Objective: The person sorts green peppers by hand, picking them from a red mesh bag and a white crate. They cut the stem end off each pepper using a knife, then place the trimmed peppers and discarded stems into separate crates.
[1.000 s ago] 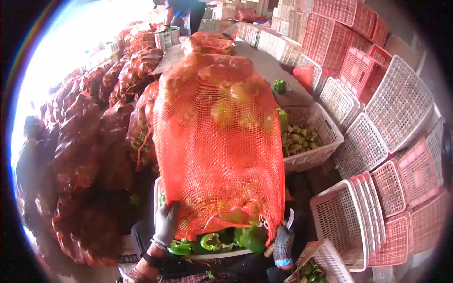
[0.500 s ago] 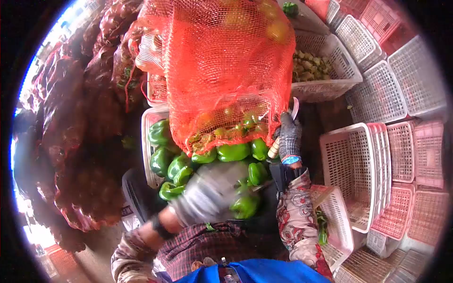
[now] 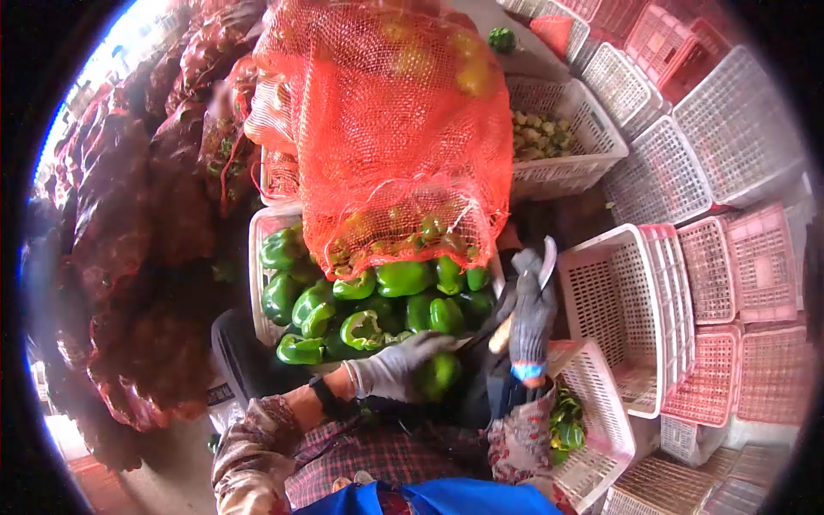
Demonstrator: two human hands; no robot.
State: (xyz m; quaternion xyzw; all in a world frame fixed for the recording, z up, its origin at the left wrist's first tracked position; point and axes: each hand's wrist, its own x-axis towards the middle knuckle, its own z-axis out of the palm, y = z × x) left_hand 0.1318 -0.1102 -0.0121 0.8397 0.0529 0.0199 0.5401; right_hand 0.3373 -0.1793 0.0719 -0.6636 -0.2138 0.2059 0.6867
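Note:
A light grey glove covers my left hand [image 3: 396, 367], whose fingers are closed on a green bell pepper [image 3: 438, 375] at the near side of the crate, above my lap. My right hand [image 3: 532, 313], in a darker grey glove, grips a small curved knife [image 3: 548, 262]; its pale handle shows at the palm side and its blade points away from me. Whole peppers [image 3: 403, 279] and cut-open ones [image 3: 361, 330] fill the white crate [image 3: 256, 257] in front. A red mesh sack [image 3: 403, 137] lies over the crate's far part, with more produce inside.
Filled dark red mesh sacks [image 3: 129, 240] are piled on the left. At right stand a white basket [image 3: 627, 318] and stacked crates [image 3: 712, 266]. A lower basket [image 3: 605, 403] beside my right arm holds green pieces [image 3: 566, 421]. Behind, another crate [image 3: 584, 163] contains pale green pieces.
My left hand, blurred over the peppers before, is now steady on one pepper. My right hand with the knife has come down from the sack's edge toward my body. The view shifted slightly.

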